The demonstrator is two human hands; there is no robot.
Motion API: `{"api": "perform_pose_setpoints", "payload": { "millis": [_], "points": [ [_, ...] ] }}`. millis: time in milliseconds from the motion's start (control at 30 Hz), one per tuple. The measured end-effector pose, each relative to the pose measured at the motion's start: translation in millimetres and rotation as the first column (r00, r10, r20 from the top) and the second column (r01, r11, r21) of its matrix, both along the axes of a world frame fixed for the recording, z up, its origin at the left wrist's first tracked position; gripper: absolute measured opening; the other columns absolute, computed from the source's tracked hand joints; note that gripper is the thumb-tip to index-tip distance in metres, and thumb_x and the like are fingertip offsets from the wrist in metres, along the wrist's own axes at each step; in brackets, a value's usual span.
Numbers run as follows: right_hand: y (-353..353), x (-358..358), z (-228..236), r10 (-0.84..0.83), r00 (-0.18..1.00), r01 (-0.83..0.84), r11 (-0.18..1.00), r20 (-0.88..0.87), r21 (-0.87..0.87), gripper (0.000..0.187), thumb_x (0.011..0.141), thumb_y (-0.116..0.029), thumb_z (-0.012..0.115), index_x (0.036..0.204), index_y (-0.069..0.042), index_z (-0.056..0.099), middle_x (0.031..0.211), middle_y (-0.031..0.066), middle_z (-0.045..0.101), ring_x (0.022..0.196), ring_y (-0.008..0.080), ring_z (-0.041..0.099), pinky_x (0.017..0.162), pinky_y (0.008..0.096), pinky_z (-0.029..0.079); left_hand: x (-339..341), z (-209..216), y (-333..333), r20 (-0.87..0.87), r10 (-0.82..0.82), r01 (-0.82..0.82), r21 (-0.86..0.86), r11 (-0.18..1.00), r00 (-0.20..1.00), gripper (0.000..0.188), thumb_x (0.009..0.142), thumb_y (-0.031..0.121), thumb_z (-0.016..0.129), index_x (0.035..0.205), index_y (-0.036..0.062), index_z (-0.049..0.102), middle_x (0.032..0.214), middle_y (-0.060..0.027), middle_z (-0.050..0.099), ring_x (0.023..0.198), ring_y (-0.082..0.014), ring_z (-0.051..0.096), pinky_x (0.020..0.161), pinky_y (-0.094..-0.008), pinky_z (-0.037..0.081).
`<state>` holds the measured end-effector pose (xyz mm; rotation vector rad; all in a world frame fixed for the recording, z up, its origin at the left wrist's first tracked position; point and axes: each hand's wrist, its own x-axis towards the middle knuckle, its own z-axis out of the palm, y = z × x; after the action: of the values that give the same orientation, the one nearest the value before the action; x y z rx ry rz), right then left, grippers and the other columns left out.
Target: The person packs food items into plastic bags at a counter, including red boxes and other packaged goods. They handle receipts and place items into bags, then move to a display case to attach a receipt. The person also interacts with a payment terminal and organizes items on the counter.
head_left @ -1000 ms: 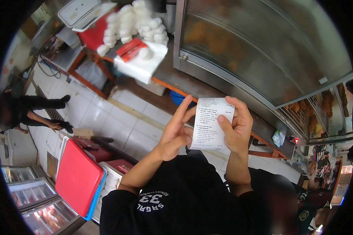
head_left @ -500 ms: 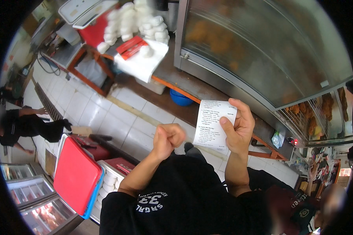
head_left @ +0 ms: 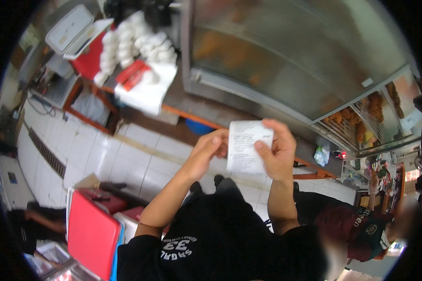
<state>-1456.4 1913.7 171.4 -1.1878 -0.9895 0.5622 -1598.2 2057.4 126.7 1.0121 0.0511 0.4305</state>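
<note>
A white printed paper slip (head_left: 251, 147), like a long receipt, is held upright in front of me. My right hand (head_left: 280, 149) pinches it along the right side, thumb on the printed face and fingers behind. Close against the slip's left edge is my left hand (head_left: 206, 151), its fingers loosely curled and the thumb lying over them. Nothing shows in it, and whether its fingertips touch the paper I cannot make out.
Ahead stands a large glass-fronted cabinet (head_left: 286, 56) with browned food inside. White round packs (head_left: 126, 40) are piled on the counter beside a red cooler (head_left: 90, 56). A red lid (head_left: 94, 225) lies at my left. Another person (head_left: 333, 218) is close on my right.
My left hand has moved right and up to the slip's edge, its fist loosening. The slip stays in my right hand. The view has shifted, and the person at left appears lower.
</note>
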Motion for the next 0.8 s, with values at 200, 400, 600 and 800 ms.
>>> {"api": "perform_pose_setpoints", "payload": {
  "millis": [200,400,600,800],
  "points": [
    [-5.4,26.5,41.3,0.09,0.977,-0.101,0.994,0.195,0.048,0.046,0.087,0.002,0.068,0.119,-0.005,0.036,0.11,0.0151,0.062,0.101,0.0163,0.062,0.083,0.0288,0.051,75.8,104.4,25.3,0.211,0.081,-0.11,0.129,0.985,0.974,0.033,0.089,0.004,0.065,0.12,-0.002,0.058,0.112,-0.0096,0.066,0.1,-0.0141,0.062,0.086,-0.0302,0.052],
    [9.6,69.1,103.9,-0.248,0.938,0.197,0.957,0.243,0.215,0.04,0.085,-0.005,0.069,0.119,0.0,0.049,0.095,0.0108,0.068,0.088,0.0121,0.063,0.076,0.0285,0.05,134.6,232.6,38.0,0.537,0.082,-0.339,0.401,0.851,0.839,0.025,0.087,0.002,0.063,0.112,-0.0035,0.062,0.105,-0.0084,0.068,0.095,-0.0134,0.063,0.085,-0.0298,0.051],
    [-2.1,140.6,214.2,-0.628,0.473,0.414,0.778,0.618,0.473,0.013,0.081,-0.008,0.07,0.093,-0.003,0.068,0.077,0.0038,0.068,0.068,0.0094,0.06,0.058,0.0248,0.045,183.7,343.3,60.0,0.63,0.094,-0.419,0.39,0.82,0.771,0.025,0.083,0.006,0.059,0.107,0.0004,0.06,0.101,-0.0081,0.067,0.089,-0.018,0.065,0.082,-0.0336,0.052],
    [25.2,176.5,410.1,-0.77,-0.489,0.092,0.422,0.41,0.902,0.017,0.086,-0.015,0.062,0.098,-0.005,0.07,0.09,0.0143,0.068,0.083,0.032,0.064,0.076,0.0395,0.049,205.2,430.6,104.1,0.611,0.33,-0.677,0.512,0.529,0.72,0.023,0.081,0.01,0.058,0.102,0.0007,0.06,0.095,-0.0073,0.063,0.087,-0.0168,0.058,0.081,-0.0321,0.047]
  ]
}}
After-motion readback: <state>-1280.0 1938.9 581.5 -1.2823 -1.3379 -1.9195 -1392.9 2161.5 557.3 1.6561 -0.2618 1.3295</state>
